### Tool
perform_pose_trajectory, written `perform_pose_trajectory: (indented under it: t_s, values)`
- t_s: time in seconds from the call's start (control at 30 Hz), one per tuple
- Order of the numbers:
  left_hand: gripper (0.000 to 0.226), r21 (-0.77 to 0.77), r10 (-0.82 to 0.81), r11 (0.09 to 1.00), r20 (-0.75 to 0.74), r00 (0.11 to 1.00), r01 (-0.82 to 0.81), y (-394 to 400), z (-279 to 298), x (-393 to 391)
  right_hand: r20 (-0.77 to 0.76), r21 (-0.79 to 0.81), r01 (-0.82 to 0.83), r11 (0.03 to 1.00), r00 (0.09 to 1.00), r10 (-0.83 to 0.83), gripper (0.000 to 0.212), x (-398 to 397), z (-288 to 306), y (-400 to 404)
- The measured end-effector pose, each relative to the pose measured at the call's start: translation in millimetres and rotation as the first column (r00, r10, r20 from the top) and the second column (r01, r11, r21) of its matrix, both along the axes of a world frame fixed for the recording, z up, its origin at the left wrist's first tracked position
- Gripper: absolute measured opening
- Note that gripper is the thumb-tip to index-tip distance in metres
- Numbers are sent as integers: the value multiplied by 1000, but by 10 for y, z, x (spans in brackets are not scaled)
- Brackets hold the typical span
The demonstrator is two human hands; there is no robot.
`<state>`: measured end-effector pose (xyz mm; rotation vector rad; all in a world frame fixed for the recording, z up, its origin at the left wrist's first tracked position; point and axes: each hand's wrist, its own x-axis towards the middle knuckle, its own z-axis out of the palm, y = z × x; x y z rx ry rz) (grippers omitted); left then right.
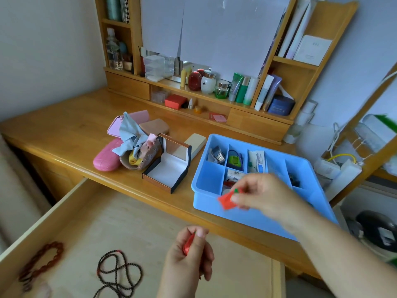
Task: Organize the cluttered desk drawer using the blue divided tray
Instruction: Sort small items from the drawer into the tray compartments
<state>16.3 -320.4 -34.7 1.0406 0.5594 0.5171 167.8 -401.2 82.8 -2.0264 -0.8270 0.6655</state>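
On the desk top to your right sits the blue divided tray (pixel 204 203), its near edge close to the desk's front lip. Its back row holds a silvery wrapped item (pixel 218 155) in the left cell, a green and blue coiled bundle (pixel 234 160) in the next, and a white tube-like pack with blue print (pixel 258 161) in the third. The front-left cell (pixel 209 179) shows only bare blue floor; the cell beside it holds small white and red packets (pixel 233 176). A dark small object (pixel 293 181) lies in a right-hand cell, too blurred to name.

Your right hand (pixel 264 195) hovers over the tray's front, thumb and fingers pinching a small red packet (pixel 226 200) with a green spot at its top. Your left hand (pixel 191 252) is above the open drawer (pixel 71 211), fingers curled round a small red object (pixel 188 246) that you cannot identify from this view.

The drawer's pale floor carries a string of dark beads (pixel 117 274) looped loosely, and a reddish-brown bead bracelet (pixel 40 263) near the left wall.

Left of the tray stands an open hinged box (pixel 166 168) with a white lining and nothing visible inside. Just beyond it a small woven basket (pixel 140 159) holds crumpled cloths in blue, pink and yellow. A pink case (pixel 106 158) lies touching the basket's left side, and a cream flat box (pixel 195 143) rests between the hinged box and the tray.
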Motion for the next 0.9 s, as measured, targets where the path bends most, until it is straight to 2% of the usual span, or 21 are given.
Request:
perform_pose_trajectory:
  t_s: [0.07,0.13,0.27,0.43,0.47,0.53,0.57,0.73,0.83,0.9]
  values:
    - [28,-98,39,994,-57,998,-45,43,-100,-26,271,25,138,990,952,-140,12,270,113,34]
    - [37,-210,35,976,-116,993,-59,80,-205,-58,463,-53,174,983,877,-130,17,478,131,92]
    - [37,-306,-21,951,-185,983,-37,108,-354,-121,549,-327,73,942,826,127,22,650,-74,299]
    - [36,-312,-25,949,-184,983,-34,125,-424,-175,645,-510,49,859,682,345,8,683,-244,497]
    - [36,-307,-25,951,-185,982,-34,133,-434,-181,683,-544,72,836,617,391,11,673,-264,522]
    - [36,-302,-30,953,-195,980,-31,139,-438,-189,740,-625,156,765,430,517,18,658,-292,563]
    - [36,-303,-32,953,-199,979,-31,137,-435,-189,730,-661,200,723,393,559,21,644,-299,581]
    - [35,-303,-53,953,-219,974,-17,98,-415,-196,650,-758,282,589,401,645,27,584,-363,655]
    - [31,-297,-61,955,-230,971,-11,81,-389,-212,647,-756,265,598,440,623,25,564,-341,641]
    - [22,-309,-61,951,-212,975,-8,83,-361,-228,648,-737,226,637,505,570,19,543,-279,581]
